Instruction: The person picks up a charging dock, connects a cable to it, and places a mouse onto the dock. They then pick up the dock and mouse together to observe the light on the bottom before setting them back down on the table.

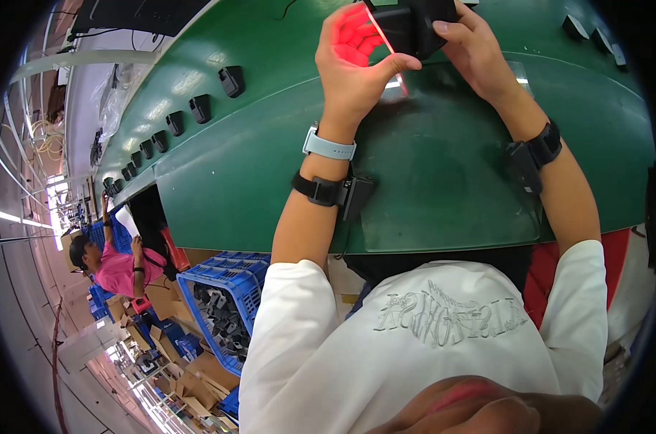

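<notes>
A black plastic device (413,29) is held up over the far side of the green table, partly cut off by the top edge of the picture. My left hand (360,61) is on its left side, with the thumb against its lower corner and the fingers curled beyond it. Red light floods those fingers and the palm, and a thin bright red line runs beside the device. On the right side, my right hand (476,50) grips the same device, thumb on the near face. What kind of device it is cannot be made out.
A transparent sheet (451,181) lies on the green table (248,181) before me. Several black plastic housings (231,81) line the left side; more black pieces (575,27) sit far right. A blue crate (230,271) of black parts stands lower left, beyond it a person in pink (129,267).
</notes>
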A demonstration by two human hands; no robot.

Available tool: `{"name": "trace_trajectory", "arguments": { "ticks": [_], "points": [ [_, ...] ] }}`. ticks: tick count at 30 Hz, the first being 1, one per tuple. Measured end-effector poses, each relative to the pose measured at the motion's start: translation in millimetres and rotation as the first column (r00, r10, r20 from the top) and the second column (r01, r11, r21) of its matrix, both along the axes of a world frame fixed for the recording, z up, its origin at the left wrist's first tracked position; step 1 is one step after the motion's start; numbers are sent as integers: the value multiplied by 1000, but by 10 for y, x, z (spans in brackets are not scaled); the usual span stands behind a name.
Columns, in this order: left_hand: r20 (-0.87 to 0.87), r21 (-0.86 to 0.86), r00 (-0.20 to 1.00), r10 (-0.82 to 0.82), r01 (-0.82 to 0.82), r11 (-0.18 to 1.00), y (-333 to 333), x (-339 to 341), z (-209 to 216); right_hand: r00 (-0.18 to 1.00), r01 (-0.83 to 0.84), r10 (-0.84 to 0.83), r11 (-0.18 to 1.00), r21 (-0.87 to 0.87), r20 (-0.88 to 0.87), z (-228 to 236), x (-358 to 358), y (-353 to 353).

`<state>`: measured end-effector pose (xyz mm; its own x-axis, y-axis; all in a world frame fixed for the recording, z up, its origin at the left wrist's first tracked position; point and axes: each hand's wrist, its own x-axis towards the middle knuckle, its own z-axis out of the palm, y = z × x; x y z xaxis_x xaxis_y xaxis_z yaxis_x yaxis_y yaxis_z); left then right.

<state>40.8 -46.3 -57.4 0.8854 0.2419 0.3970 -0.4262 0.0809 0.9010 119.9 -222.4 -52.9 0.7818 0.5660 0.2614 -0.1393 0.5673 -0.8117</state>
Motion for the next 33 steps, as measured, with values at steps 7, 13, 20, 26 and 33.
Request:
{"name": "trace_trajectory", "arguments": {
  "ticks": [7, 13, 20, 26, 33],
  "points": [
    [-88, 49, 996, -16, 20, 999, -46, -31, 107, 998, 56, -58, 997, -54, -22, -58, 38, -8],
    [-92, 73, 995, -24, 30, 997, 2, -12, 66, 816, 408, -278, 898, -165, 507, 16, -121, -69],
    [-224, 126, 972, -64, 95, 987, 73, -47, 88, 412, 643, -318, 766, -25, 854, 215, -204, -112],
    [-306, 398, 941, 142, -9, 917, 245, -88, -27, 487, 579, -310, 814, -37, 816, 75, -161, -41],
    [-123, -183, 992, -22, -1, 983, 297, -39, 177, 815, 163, -29, 970, -181, 579, -213, 19, -54]
  ]
}}
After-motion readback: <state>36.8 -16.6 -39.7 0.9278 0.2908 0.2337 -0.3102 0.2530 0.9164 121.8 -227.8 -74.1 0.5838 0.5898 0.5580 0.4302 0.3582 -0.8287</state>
